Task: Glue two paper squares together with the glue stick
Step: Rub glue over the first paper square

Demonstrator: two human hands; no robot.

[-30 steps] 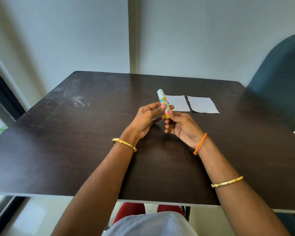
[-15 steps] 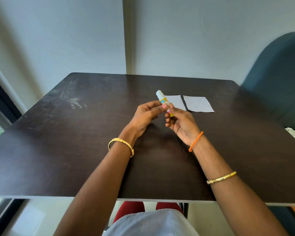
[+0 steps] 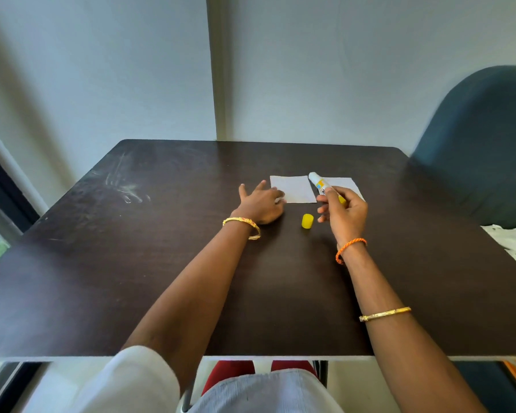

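Head view: worn on my head, wide-angle, facing forward and down, close over the dark table (image 3: 161,278).
Shared: none, single view.

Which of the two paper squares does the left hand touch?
The left paper square; the left hand rests on its corner. The right paper square lies untouched.

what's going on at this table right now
A person seated at a dark wooden table is about to glue paper. Their right hand holds a white glue stick with a yellow base, tip pointing up and away. Its small yellow cap lies on the table between the hands. The left hand reaches with spread fingers to the near left corner of the left white paper square. A second white paper square lies beside it, partly hidden behind the right hand.
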